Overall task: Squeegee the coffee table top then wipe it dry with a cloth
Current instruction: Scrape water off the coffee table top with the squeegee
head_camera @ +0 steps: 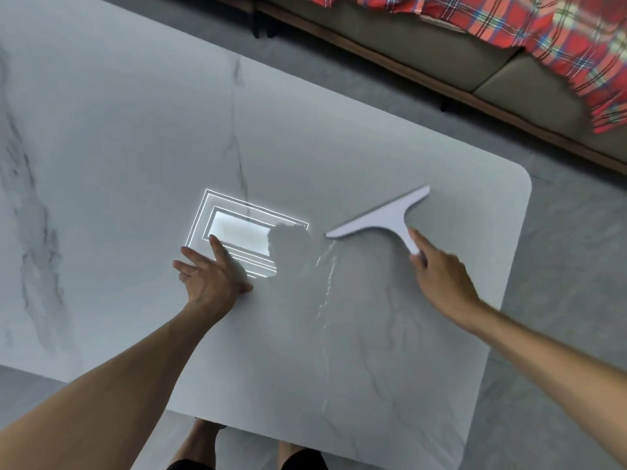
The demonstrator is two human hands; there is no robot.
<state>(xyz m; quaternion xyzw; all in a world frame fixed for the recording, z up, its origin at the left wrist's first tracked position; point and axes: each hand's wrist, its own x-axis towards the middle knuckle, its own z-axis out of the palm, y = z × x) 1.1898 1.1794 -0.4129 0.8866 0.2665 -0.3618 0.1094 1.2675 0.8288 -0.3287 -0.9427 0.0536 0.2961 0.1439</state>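
The coffee table (pixel 135 147) has a glossy white marble top with grey veins and rounded corners. A white T-shaped squeegee (pixel 383 215) rests on it near the far right corner, its blade running diagonally. My right hand (pixel 441 276) holds the end of the squeegee's handle, with one finger stretched alongside it. A thin wet streak (pixel 327 276) runs from the blade's left tip toward the near edge. My left hand (pixel 210 273) lies flat on the top with fingers spread, holding nothing.
A bright reflection of a ceiling light (pixel 237 232) shines on the top beside my left hand. A grey-green sofa (pixel 424 45) with a red plaid blanket (pixel 576 39) stands beyond the table. Grey tiled floor (pixel 559 266) surrounds it. My legs are at the near edge.
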